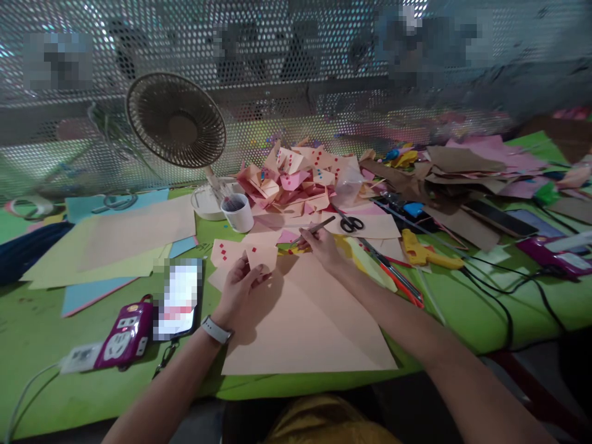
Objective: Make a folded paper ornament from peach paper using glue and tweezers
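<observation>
My left hand [240, 287] is closed on a small peach paper piece [264, 256] marked with a red diamond, held up over the table. A similar piece [222, 251] with several red diamonds lies just left of it. In my right hand [324, 248] are slim grey tweezers [319, 227], their tip pointing left. Below that hand, a yellow strip [300, 250] with small red bits is partly hidden by the fingers. Under both forearms a large peach sheet [309, 320] lies flat on the green table [37, 345].
Behind my hands stand a fan [178, 123], a white cup [238, 213] and a heap of peach paper pieces [296, 179]. Black scissors [351, 224], a box cutter [388, 265] and a yellow glue gun [428, 251] lie right. A phone [178, 296] and purple power strip [127, 333] lie left.
</observation>
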{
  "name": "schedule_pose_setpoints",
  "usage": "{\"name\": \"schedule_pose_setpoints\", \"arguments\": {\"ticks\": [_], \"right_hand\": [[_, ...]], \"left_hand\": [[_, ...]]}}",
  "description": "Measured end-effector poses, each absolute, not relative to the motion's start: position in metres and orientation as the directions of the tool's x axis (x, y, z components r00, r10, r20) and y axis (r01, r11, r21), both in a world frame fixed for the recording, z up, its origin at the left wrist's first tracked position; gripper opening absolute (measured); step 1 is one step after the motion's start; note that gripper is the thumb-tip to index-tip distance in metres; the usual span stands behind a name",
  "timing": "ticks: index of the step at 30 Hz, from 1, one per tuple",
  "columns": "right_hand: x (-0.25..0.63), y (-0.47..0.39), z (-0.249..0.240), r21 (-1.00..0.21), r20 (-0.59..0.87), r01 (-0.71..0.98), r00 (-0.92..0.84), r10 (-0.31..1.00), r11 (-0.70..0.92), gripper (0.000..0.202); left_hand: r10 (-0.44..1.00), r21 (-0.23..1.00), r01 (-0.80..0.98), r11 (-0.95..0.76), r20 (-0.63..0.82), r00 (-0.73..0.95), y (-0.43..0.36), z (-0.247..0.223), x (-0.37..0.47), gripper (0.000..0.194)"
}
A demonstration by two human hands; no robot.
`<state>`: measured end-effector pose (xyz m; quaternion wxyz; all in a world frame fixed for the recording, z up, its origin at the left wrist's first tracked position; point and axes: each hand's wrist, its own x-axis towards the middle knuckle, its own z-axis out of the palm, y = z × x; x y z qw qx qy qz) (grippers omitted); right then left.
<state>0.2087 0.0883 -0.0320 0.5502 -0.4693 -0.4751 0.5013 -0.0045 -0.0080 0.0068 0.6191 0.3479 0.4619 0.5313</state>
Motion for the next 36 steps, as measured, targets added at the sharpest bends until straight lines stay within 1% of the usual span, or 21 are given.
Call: {"name": "schedule_pose_setpoints", "arguments": {"ticks": [6, 9, 16, 22, 36], "right_hand": [[0.2091, 0.0881, -0.0336, -0.996, 0.055, -0.066, 0.017, 0.998, 0.056, 0.038], [0.2085, 0.0902, -0.0361, -0.995, 0.083, -0.053, 0.044, 0.996, 0.086, 0.037], [0.2090, 0.0891, -0.0338, -0.990, 0.103, -0.092, 0.056, 0.993, 0.108, 0.034], [0.2098, 0.0895, -0.0340, -0.988, 0.102, -0.108, 0.071, 0.992, 0.109, 0.038], [0.2108, 0.0853, -0.0337, -0.994, 0.099, -0.034, 0.024, 0.995, 0.100, 0.044]], "left_hand": [[0.982, 0.930, -0.322, 0.179, -0.187, 0.005, -0.0081, 0.0060, -0.0046, 0.042], [0.983, 0.934, -0.311, 0.175, -0.183, 0.005, -0.0080, 0.0060, -0.0045, 0.042], [0.981, 0.930, -0.318, 0.185, -0.195, 0.001, -0.0085, 0.0078, -0.0037, 0.041], [0.983, 0.936, -0.304, 0.175, -0.184, 0.000, -0.0095, 0.0103, -0.0031, 0.044], [0.979, 0.929, -0.315, 0.194, -0.204, 0.003, -0.0089, 0.0087, -0.0042, 0.047]]}}
